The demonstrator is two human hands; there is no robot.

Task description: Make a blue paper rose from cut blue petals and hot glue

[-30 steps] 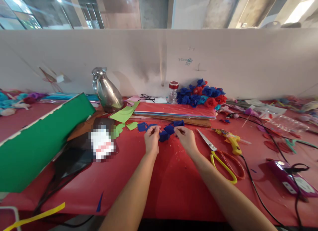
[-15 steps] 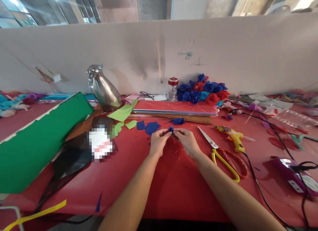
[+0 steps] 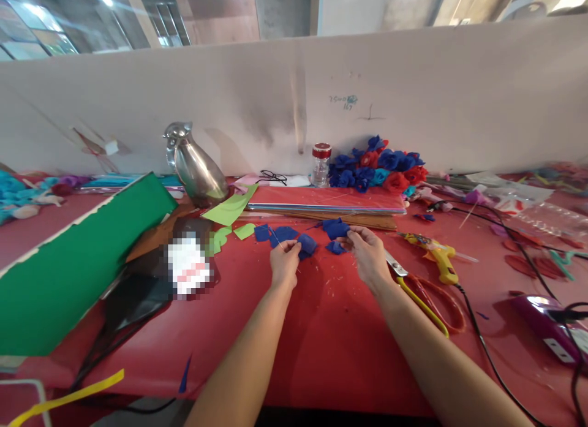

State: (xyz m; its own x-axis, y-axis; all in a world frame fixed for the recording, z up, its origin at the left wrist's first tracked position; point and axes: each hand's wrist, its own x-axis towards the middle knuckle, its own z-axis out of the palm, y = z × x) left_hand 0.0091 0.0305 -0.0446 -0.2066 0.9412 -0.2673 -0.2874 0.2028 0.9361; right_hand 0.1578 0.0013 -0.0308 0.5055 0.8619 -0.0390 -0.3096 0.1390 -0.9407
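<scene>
My left hand is pinched on a small blue paper piece just above the red tabletop. Further right, my right hand has its fingers closed on another blue paper piece. A third blue scrap lies between the two hands. More blue paper pieces lie on the table behind my left hand.
Yellow-handled scissors lie right of my right hand, with a yellow glue gun beyond. A pile of blue and red paper flowers, a small jar, a steel jug and stacked paper sheets stand at the back. A green sheet lies left.
My hands, which were together at one blue piece, have moved apart. The right hand has gone right and back to a separate blue piece; the left keeps its own.
</scene>
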